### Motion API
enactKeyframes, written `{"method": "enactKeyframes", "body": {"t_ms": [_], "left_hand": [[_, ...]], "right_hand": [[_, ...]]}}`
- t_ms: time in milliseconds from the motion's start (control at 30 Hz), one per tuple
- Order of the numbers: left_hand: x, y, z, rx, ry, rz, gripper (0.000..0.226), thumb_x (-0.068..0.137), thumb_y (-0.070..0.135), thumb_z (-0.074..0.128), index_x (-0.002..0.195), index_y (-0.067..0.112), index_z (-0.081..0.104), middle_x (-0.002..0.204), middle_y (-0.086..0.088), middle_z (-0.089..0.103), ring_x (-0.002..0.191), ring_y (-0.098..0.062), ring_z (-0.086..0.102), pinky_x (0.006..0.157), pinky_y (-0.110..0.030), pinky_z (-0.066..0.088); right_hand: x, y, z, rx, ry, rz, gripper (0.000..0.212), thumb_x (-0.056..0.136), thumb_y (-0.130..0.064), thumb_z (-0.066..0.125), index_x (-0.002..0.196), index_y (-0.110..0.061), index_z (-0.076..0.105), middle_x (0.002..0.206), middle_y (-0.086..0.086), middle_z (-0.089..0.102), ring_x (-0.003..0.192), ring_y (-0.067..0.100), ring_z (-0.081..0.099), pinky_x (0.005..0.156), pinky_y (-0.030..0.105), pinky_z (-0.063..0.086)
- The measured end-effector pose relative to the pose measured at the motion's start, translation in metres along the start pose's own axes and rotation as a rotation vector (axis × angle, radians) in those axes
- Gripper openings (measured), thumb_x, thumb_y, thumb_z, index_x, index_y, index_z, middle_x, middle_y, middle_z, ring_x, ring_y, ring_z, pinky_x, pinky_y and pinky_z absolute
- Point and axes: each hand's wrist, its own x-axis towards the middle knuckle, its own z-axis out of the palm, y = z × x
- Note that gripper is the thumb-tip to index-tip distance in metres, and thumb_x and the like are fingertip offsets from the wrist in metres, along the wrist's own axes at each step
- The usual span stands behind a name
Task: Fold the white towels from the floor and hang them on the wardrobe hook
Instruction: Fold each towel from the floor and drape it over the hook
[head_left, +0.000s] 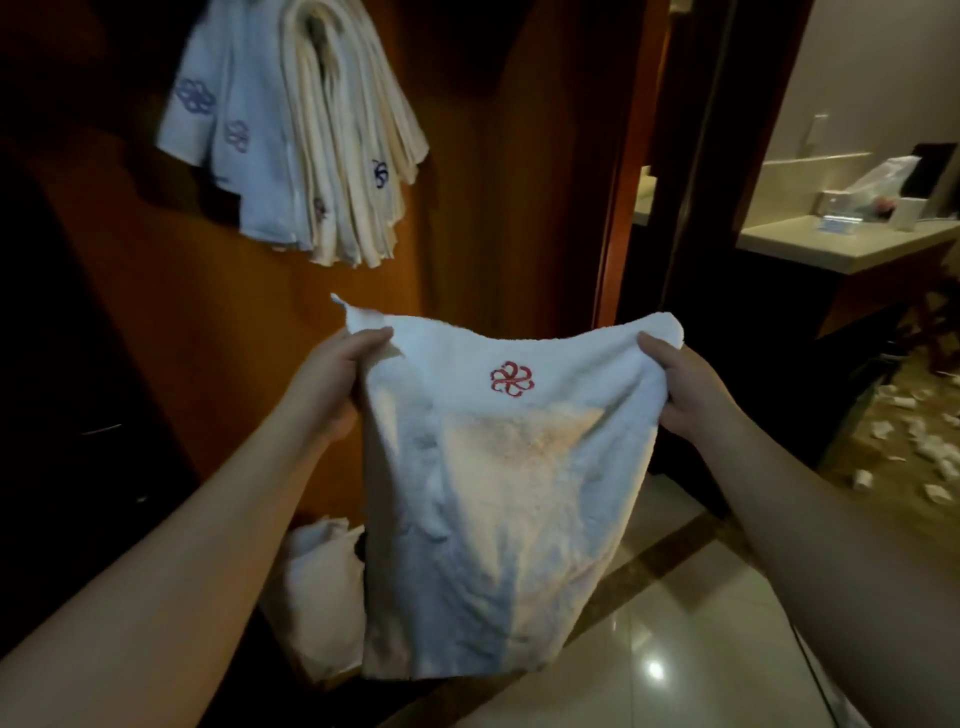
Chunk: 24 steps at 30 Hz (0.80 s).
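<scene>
Both top corners of a white towel (498, 499) are pinched, one in my left hand (332, 384) and one in my right hand (685, 389), so it hangs open before the wardrobe panel (493, 182), red emblem (511, 380) facing me. Folded towels (296, 130) hang upper left on the panel; more white cloth (317, 597) lies on the floor below.

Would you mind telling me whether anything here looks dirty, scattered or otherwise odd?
Yes: the held towel shows an orange-brown patch below its red logo, and small white scraps litter the floor at right.
</scene>
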Motion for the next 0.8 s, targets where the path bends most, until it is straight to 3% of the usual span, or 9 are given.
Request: {"method": "enactKeyframes", "body": {"t_ms": [133,267,400,533,633,800], "left_hand": [[-0.011,0.010,-0.046,0.011,0.034,0.048,0.034,0.087,0.011,0.065,0.121,0.016,0.068,0.113,-0.007,0.075,0.098,-0.022,0.074,0.076,-0.031,0.059],[-0.023,0.015,-0.078,0.122,0.058,0.044,0.040,0.082,0.012,0.071,0.121,0.020,0.068,0.113,-0.005,0.076,0.099,-0.023,0.074,0.077,-0.036,0.056],[-0.025,0.015,-0.091,0.227,0.066,-0.001,0.034,0.082,0.007,0.071,0.113,0.020,0.067,0.105,-0.005,0.077,0.088,-0.021,0.076,0.065,-0.032,0.057],[-0.025,0.008,-0.101,0.297,0.078,-0.070,0.027,0.086,0.022,0.075,0.113,0.020,0.073,0.104,-0.004,0.078,0.096,-0.022,0.075,0.075,-0.037,0.054],[-0.027,0.004,-0.105,0.261,0.167,-0.080,0.021,0.089,0.035,0.074,0.105,0.021,0.075,0.097,0.001,0.079,0.090,-0.017,0.075,0.074,-0.035,0.052],[-0.027,-0.003,-0.108,0.172,0.319,-0.060,0.029,0.087,0.041,0.075,0.102,0.016,0.074,0.092,0.004,0.078,0.089,-0.019,0.071,0.072,-0.034,0.050]], "right_hand": [[0.001,0.008,0.005,-0.062,-0.003,-0.026,0.052,0.093,-0.028,0.073,0.139,-0.012,0.056,0.124,0.013,0.070,0.106,0.029,0.073,0.079,0.043,0.061],[0.002,0.015,0.010,-0.123,-0.034,-0.053,0.046,0.099,-0.027,0.065,0.142,-0.015,0.054,0.128,0.010,0.069,0.113,0.030,0.068,0.094,0.050,0.055],[-0.005,0.022,0.021,-0.174,-0.003,-0.044,0.042,0.097,-0.032,0.068,0.136,-0.022,0.058,0.124,0.006,0.070,0.109,0.026,0.069,0.087,0.044,0.057],[-0.011,0.028,0.028,-0.178,-0.032,-0.034,0.036,0.095,-0.036,0.069,0.129,-0.024,0.061,0.124,0.007,0.070,0.109,0.026,0.071,0.088,0.044,0.058],[-0.013,0.031,0.029,-0.196,-0.017,-0.033,0.037,0.098,-0.036,0.066,0.130,-0.020,0.060,0.122,0.007,0.071,0.108,0.026,0.071,0.096,0.049,0.056],[-0.017,0.038,0.026,-0.278,0.057,0.001,0.029,0.097,-0.040,0.067,0.118,-0.021,0.068,0.117,0.007,0.074,0.103,0.024,0.073,0.092,0.046,0.057]]}}
